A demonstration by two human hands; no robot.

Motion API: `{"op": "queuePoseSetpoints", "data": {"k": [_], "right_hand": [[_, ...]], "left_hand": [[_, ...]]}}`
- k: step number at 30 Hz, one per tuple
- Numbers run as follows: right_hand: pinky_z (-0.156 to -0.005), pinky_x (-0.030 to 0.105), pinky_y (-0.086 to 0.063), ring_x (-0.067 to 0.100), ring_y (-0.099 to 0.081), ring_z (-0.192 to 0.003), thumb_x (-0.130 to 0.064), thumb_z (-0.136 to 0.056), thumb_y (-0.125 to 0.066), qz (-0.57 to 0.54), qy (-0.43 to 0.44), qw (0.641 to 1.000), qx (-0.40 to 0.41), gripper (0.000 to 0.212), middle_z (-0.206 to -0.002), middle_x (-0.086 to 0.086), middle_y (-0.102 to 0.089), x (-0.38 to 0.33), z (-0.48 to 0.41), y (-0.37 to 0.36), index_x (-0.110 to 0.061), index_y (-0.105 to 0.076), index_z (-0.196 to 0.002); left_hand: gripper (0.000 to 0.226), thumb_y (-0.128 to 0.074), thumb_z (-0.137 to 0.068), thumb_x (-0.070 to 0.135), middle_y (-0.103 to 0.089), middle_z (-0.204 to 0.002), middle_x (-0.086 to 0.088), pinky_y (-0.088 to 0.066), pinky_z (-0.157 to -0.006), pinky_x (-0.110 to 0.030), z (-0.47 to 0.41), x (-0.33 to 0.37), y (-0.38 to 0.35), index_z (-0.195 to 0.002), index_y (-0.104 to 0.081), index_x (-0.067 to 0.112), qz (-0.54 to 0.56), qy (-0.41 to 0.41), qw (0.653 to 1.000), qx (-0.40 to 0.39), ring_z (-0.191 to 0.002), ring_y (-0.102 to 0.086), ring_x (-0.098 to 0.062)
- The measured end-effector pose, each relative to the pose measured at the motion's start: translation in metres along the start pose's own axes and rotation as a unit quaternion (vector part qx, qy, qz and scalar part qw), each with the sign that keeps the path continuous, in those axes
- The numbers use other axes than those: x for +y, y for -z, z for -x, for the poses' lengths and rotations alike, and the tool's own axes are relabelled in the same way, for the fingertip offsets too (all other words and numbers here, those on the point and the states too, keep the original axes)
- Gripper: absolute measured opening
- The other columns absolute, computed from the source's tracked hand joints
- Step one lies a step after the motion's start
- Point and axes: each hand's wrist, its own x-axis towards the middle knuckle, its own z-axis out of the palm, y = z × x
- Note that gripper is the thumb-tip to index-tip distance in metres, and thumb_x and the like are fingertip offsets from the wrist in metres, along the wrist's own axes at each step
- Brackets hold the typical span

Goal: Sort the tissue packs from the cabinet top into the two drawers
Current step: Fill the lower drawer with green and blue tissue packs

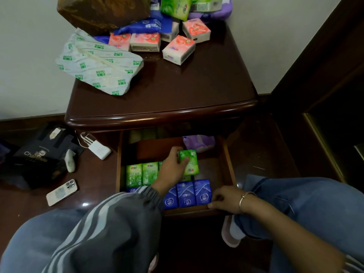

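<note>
Head view. A green tissue pack (190,161) is gripped by the left hand (173,164), fingers curled round it. It is held low inside the open drawer (229,164), just right of the row of green packs (141,174), apparently so that like is set beside like. The drawer's front rim is clasped by the right hand (224,199), probably to steady it, next to the blue packs (187,194). Pink packs (179,49) lie unsorted on the cabinet top (167,91).

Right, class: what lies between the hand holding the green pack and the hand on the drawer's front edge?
In the head view, upright blue tissue packs stand between the left hand and the right hand at the drawer front.
</note>
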Motion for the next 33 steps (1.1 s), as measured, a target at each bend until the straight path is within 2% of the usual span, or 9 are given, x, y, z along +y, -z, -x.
{"op": "queuePoseSetpoints", "data": {"k": [5, 8, 11, 16, 20, 22, 25, 30, 33], "right_hand": [[-0.087, 0.032, -0.046, 0.021, -0.06, -0.103, -0.038, -0.088, -0.058, -0.021, 0.031, 0.999, 0.015, 0.033, -0.111, 0.006, -0.067, 0.006, 0.006, 0.004, -0.012, -0.069, -0.105], [-0.087, 0.032, -0.046, 0.021, -0.06, -0.102, -0.039, -0.088, -0.058, -0.027, 0.031, 0.999, 0.019, 0.034, -0.111, 0.006, -0.067, 0.007, 0.006, 0.002, -0.012, -0.068, -0.105], [-0.085, 0.031, -0.046, 0.022, -0.06, -0.102, -0.038, -0.088, -0.059, -0.033, 0.035, 0.999, 0.014, 0.035, -0.111, 0.008, -0.067, 0.007, 0.005, 0.003, -0.01, -0.067, -0.105], [-0.085, 0.032, -0.046, 0.024, -0.061, -0.101, -0.037, -0.088, -0.059, -0.014, 0.032, 0.999, 0.001, 0.035, -0.109, 0.01, -0.067, 0.005, 0.003, 0.006, -0.007, -0.067, -0.104], [-0.085, 0.031, -0.046, 0.023, -0.061, -0.102, -0.036, -0.088, -0.06, 0.0, 0.023, 1.0, 0.001, 0.034, -0.111, 0.009, -0.067, 0.001, 0.005, 0.006, -0.008, -0.068, -0.105], [-0.087, 0.032, -0.046, 0.022, -0.061, -0.103, -0.037, -0.087, -0.06, 0.001, 0.023, 1.0, 0.008, 0.034, -0.112, 0.009, -0.067, -0.001, 0.008, 0.007, -0.009, -0.067, -0.106], [-0.091, 0.028, -0.044, 0.018, -0.058, -0.109, -0.035, -0.088, -0.06, -0.031, 0.039, 0.998, 0.038, 0.035, -0.12, 0.006, -0.064, -0.006, 0.02, 0.014, -0.012, -0.065, -0.114], [-0.081, 0.004, -0.04, 0.008, -0.059, -0.106, -0.023, -0.088, -0.062, -0.148, 0.1, 0.965, 0.191, 0.03, -0.115, -0.001, -0.065, -0.014, 0.052, 0.047, -0.018, -0.063, -0.117], [-0.085, 0.011, -0.045, 0.008, -0.063, -0.1, -0.014, -0.086, -0.064, -0.181, 0.146, 0.905, 0.356, 0.023, -0.105, -0.003, -0.069, -0.023, 0.067, 0.09, -0.018, -0.067, -0.109]], "left_hand": [[0.035, -0.055, -0.093, 0.029, -0.061, -0.11, -0.016, -0.049, -0.083, -0.041, -0.018, -0.013, -0.016, -0.124, -0.048, 0.015, -0.205, -0.065, 0.976, -0.022, -0.101, -0.06, -0.034], [0.041, -0.046, -0.094, 0.043, -0.045, -0.134, -0.011, -0.036, -0.098, -0.042, -0.026, -0.032, -0.015, -0.13, -0.048, 0.024, -0.437, -0.064, 0.897, -0.006, -0.121, -0.045, -0.031], [0.044, -0.038, -0.095, 0.05, -0.037, -0.145, -0.007, -0.029, -0.103, -0.045, -0.03, -0.045, -0.012, -0.132, -0.049, 0.027, -0.521, -0.086, 0.849, -0.008, -0.129, -0.036, -0.029], [0.042, -0.034, -0.099, 0.041, -0.053, -0.133, 0.0, -0.027, -0.105, -0.043, -0.033, -0.046, -0.017, -0.139, -0.039, 0.028, -0.481, -0.099, 0.869, -0.062, -0.124, -0.045, -0.023], [0.052, -0.033, -0.099, 0.041, -0.035, -0.15, 0.001, -0.019, -0.113, -0.048, -0.025, -0.043, -0.014, -0.148, -0.025, 0.028, -0.506, -0.101, 0.855, -0.058, -0.141, -0.026, -0.023], [0.057, -0.036, -0.098, 0.041, -0.027, -0.155, 0.001, -0.019, -0.115, -0.046, -0.017, -0.037, -0.009, -0.15, -0.02, 0.027, -0.485, -0.102, 0.868, -0.043, -0.143, -0.021, -0.022], [0.054, -0.043, -0.097, 0.037, -0.034, -0.151, -0.003, -0.027, -0.113, -0.036, -0.004, -0.017, 0.007, -0.147, -0.032, 0.022, -0.418, -0.101, 0.901, -0.055, -0.138, -0.031, -0.023], [0.039, -0.054, -0.095, 0.026, -0.057, -0.132, -0.003, -0.034, -0.097, -0.015, 0.035, 0.042, 0.069, -0.133, -0.053, 0.016, -0.277, -0.177, 0.932, -0.154, -0.118, -0.053, -0.011], [0.03, -0.059, -0.093, 0.02, -0.068, -0.112, 0.003, -0.045, -0.09, -0.016, 0.054, 0.078, 0.118, -0.123, -0.06, 0.021, -0.189, -0.227, 0.951, -0.097, -0.101, -0.061, -0.004]]}}
